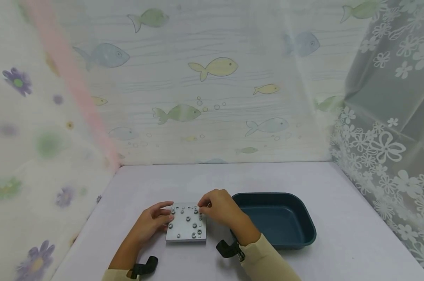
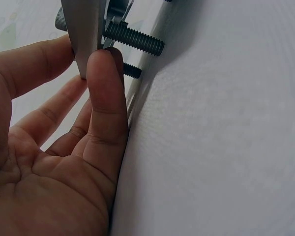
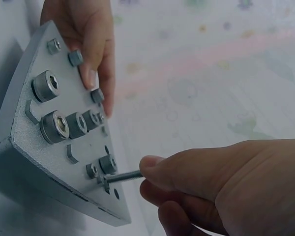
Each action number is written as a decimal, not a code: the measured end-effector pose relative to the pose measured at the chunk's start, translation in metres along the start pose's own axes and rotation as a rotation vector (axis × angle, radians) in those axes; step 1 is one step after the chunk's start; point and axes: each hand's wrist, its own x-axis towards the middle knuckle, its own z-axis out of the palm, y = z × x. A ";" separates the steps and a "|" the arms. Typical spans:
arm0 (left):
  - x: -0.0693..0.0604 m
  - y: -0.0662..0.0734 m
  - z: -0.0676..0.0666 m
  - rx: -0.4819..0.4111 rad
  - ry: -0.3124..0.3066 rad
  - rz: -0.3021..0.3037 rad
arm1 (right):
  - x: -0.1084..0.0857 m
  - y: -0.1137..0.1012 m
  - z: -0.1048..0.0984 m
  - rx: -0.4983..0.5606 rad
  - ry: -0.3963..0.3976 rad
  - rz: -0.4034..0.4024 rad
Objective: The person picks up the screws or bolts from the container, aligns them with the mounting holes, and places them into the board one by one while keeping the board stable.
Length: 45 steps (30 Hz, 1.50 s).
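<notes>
A square silvery metal plate carries several socket-head bolts, holes and hex-shaped recesses. My left hand grips the plate by its left edge, thumb and fingers on opposite faces. In the left wrist view, dark threaded bolt shanks stick out from the plate's underside. Over the plate's far right corner, my right hand pinches a thin metal rod between thumb and fingers. The rod's other end meets the plate beside a small bolt and some holes; whether it sits inside a hole I cannot tell.
A dark blue rectangular tray stands on the white table just right of the plate, partly behind my right forearm. Patterned curtains enclose the table at the back and both sides. A black wrist mount sits on each wrist.
</notes>
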 end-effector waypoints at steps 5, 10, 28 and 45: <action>-0.001 -0.001 0.000 0.002 0.000 0.003 | 0.000 0.001 -0.001 0.009 0.019 0.019; 0.000 0.000 0.000 0.003 0.002 0.010 | 0.001 0.001 -0.002 0.010 0.025 0.036; -0.003 0.003 0.000 0.003 0.002 -0.008 | 0.001 0.005 -0.001 0.048 -0.009 0.034; -0.002 0.001 -0.001 -0.001 -0.008 0.003 | 0.003 0.005 0.001 0.097 -0.013 0.065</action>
